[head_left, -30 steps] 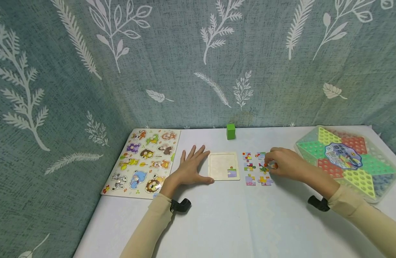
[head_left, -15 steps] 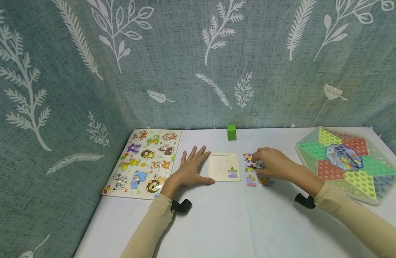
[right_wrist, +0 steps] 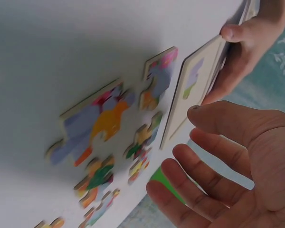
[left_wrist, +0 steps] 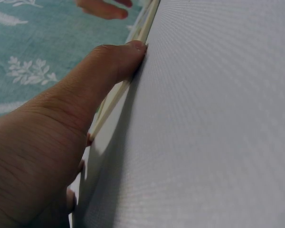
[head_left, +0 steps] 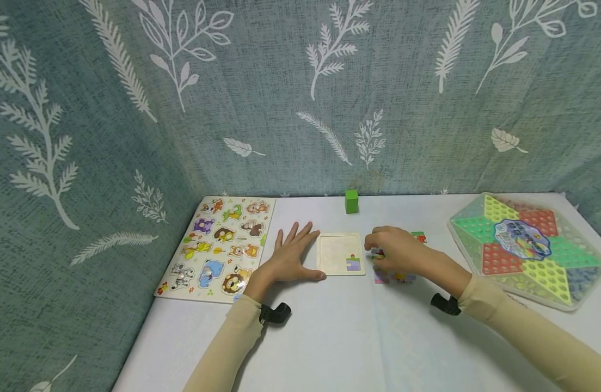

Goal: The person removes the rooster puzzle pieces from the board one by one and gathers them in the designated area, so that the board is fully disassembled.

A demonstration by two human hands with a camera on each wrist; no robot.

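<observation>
My left hand point(head_left: 292, 258) lies spread at the left side of a shallow square wooden puzzle tray point(head_left: 337, 235), its thumb touching the front edge. One purple and green jigsaw piece point(head_left: 353, 264) sits in the tray's front right corner. Over the loose pieces right of the tray hovers my right hand point(head_left: 396, 249), hiding most of them in the head view. In the right wrist view its fingers point(right_wrist: 209, 178) are loosely bent, with nothing visible between them and the thumb. Several colourful jigsaw pieces point(right_wrist: 159, 78) lie on the white table beneath, including a blurred orange and purple piece point(right_wrist: 97, 123).
An animal puzzle board point(head_left: 214, 247) lies at the left. A green block point(head_left: 351, 201) stands behind the tray, near the patterned cloth wall point(head_left: 281, 81). At the right is a hexagonal Chinese checkers box point(head_left: 526, 247). A red and green piece point(head_left: 419, 237) lies behind my right wrist.
My right hand has moved left across the loose pieces, from the right column to close beside the tray, uncovering the red and green piece. My left hand stays at the tray.
</observation>
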